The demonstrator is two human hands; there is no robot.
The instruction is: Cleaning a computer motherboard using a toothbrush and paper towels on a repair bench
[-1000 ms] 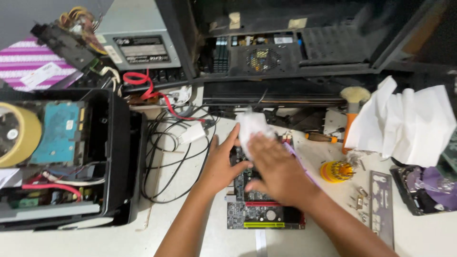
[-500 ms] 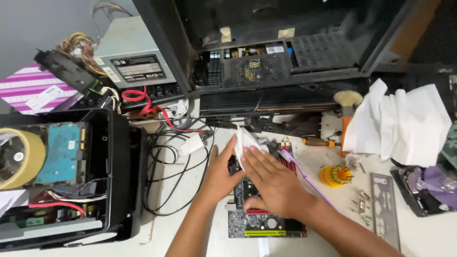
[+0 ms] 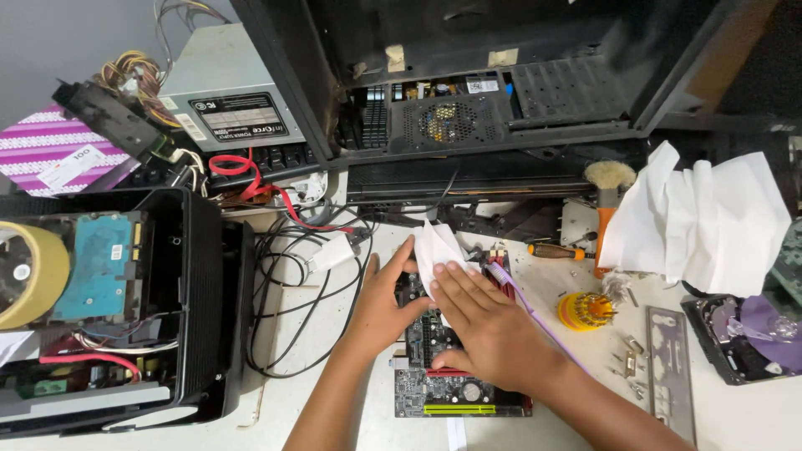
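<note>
A green-and-black motherboard [image 3: 443, 392] lies flat on the white table in front of me. My right hand [image 3: 489, 321] presses a folded white tissue [image 3: 434, 246] down on the board's upper part, fingers spread flat over it. Beside it, my left hand [image 3: 384, 301] rests on the board's left edge and steadies it. A thin purple tool [image 3: 526, 305] lies across the board under my right wrist.
An open black computer case [image 3: 468, 83] fills the back. At left sit a black chassis [image 3: 200, 317] with a blue hard drive [image 3: 96, 263], yellow tape roll [image 3: 29, 271] and loose black cables [image 3: 292, 309]. Crumpled white paper [image 3: 702, 221], a brush [image 3: 608, 179], a yellow bit holder [image 3: 585, 311] and a metal plate [image 3: 672, 367] lie right.
My right hand slid with the tissue up the board toward the case, and my left hand shifted along the board's left edge. The camera tilted slightly downward.
</note>
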